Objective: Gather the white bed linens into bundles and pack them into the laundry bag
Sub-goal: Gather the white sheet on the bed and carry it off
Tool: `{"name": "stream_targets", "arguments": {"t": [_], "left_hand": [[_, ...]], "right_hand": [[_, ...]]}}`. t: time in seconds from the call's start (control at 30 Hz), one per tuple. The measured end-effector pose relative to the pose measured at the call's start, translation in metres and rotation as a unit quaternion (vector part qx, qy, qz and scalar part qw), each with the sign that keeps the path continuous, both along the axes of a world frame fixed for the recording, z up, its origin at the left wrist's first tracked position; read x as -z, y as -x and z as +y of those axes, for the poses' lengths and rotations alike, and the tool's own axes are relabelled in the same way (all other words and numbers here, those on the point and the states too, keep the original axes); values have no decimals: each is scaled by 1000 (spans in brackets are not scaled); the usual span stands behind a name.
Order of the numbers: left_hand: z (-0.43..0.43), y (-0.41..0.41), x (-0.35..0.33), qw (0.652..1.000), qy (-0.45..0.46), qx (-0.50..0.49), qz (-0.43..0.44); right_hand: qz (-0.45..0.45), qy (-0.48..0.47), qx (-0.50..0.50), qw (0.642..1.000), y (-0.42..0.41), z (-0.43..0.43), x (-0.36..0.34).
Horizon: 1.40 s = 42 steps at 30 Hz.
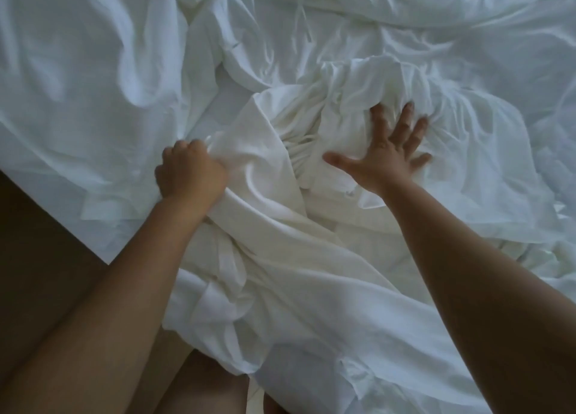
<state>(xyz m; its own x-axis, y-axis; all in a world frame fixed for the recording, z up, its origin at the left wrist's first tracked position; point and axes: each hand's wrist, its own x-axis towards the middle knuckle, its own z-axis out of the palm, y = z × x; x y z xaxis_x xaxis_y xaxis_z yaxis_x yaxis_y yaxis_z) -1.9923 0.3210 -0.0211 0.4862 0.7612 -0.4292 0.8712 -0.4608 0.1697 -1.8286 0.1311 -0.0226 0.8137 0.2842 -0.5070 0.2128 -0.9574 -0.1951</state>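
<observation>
White bed linens [93, 80] lie crumpled across the whole bed. A gathered, twisted length of sheet [268, 276] runs from the middle of the bed down toward me over the bed's edge. My left hand [187, 173] grips this gathered sheet in a fist at its upper end. My right hand [389, 152] lies with fingers spread on a bunched mound of sheet [374, 83] just right of the fist, fingertips pressing into the folds. No laundry bag is in view.
The bed's edge [62, 223] runs diagonally from the left side toward the bottom centre. Dark floor [40, 258] lies below it at lower left. My legs [202, 388] show at the bottom, close to the hanging sheet. A thin fabric tie [302, 21] lies on the linens at top centre.
</observation>
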Motion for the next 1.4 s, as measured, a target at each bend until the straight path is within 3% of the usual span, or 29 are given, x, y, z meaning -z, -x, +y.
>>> {"name": "stream_targets", "arguments": {"t": [0.13, 0.27, 0.47, 0.67, 0.87, 1.07, 1.23, 1.4], "left_hand": [[-19, -58, -2, 995, 12, 83, -58], [-19, -82, 28, 973, 133, 179, 63], [36, -40, 30, 968, -14, 249, -26], [50, 3, 25, 972, -40, 230, -31], [39, 1, 28, 983, 59, 172, -25], [14, -27, 20, 975, 111, 186, 43], [-32, -42, 9, 944, 204, 258, -9], [-22, -67, -10, 946, 287, 114, -98]], "right_hand": [[-31, 28, 38, 998, 5, 19, -1], [-60, 54, 62, 995, 10, 36, 7], [-140, 36, -5, 990, 16, -1, 19], [-182, -11, -53, 982, 27, -24, 27], [-160, -61, -32, 985, 27, -22, 21], [-94, 51, -68, 992, -13, -7, 5], [-110, 75, -106, 985, -35, 16, 4], [-209, 36, -127, 969, -30, 15, -1]]}}
